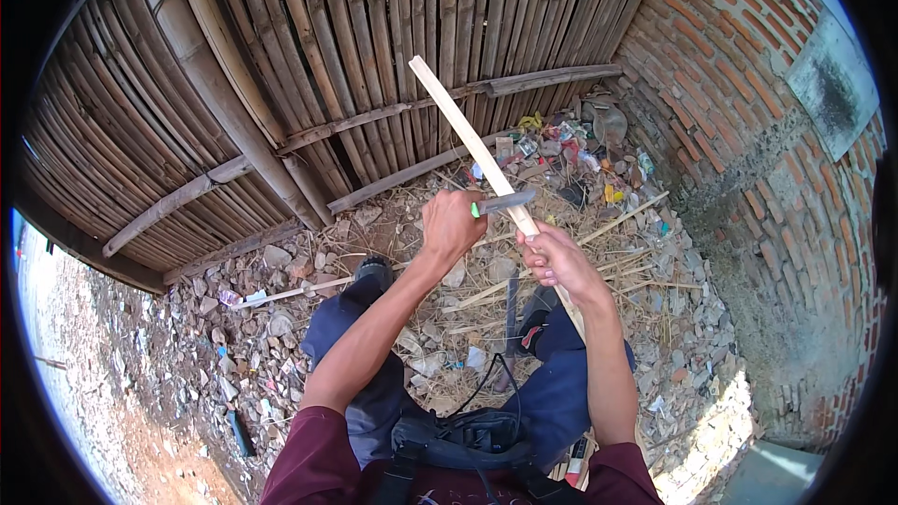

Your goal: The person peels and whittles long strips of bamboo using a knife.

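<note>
My left hand (451, 226) is closed around the green handle of a knife (513, 200). Its grey blade points to the right and lies across a long pale strip of split bamboo (463, 129). My right hand (559, 265) grips this strip just below the blade. From there it slants up and away to the left, while its lower end runs back beside my right forearm and knee. On the ground between my feet is a dark, long, flat blade-like piece (512, 309), partly hidden by a black cable.
A bamboo-slat wall (374, 28) stands ahead, a brick wall (748, 131) to the right. Litter (580, 150) lies heaped in their corner. Rubble and thin bamboo strips (645, 217) cover the ground. A black pouch (458, 440) rests at my lap.
</note>
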Available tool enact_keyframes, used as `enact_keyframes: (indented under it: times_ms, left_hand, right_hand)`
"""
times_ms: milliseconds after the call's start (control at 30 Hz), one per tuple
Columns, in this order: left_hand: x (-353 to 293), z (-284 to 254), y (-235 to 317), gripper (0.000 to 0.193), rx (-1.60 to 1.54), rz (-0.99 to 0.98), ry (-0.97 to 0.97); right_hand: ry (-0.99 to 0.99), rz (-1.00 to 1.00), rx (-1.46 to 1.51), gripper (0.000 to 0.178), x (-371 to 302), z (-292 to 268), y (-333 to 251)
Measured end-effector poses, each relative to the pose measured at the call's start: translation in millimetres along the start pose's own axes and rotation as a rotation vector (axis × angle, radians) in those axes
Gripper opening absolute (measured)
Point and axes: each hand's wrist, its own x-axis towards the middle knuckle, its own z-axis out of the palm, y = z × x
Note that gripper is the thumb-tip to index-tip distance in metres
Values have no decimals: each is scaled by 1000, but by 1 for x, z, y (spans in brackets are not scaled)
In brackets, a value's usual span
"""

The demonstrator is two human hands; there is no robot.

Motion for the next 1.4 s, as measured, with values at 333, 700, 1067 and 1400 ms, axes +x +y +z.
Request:
enact_keyframes:
  times_ms: [333, 700, 1067, 1400]
  left_hand:
    - [11, -19, -12, 10, 110, 18, 68]
    - [38, -29, 14, 8, 71, -1, 200]
    - [64, -63, -45, 30, 70, -161, 426]
    - [2, -39, 7, 25, -1, 28, 105]
  right_hand:
    - [118, -160, -253, 25, 9, 17, 8]
    - [145, -137, 16, 18, 4, 40, -19]
    - [132, 6, 197, 13, -52, 43, 27]
    - [141, -66, 158, 19, -24, 59, -2]
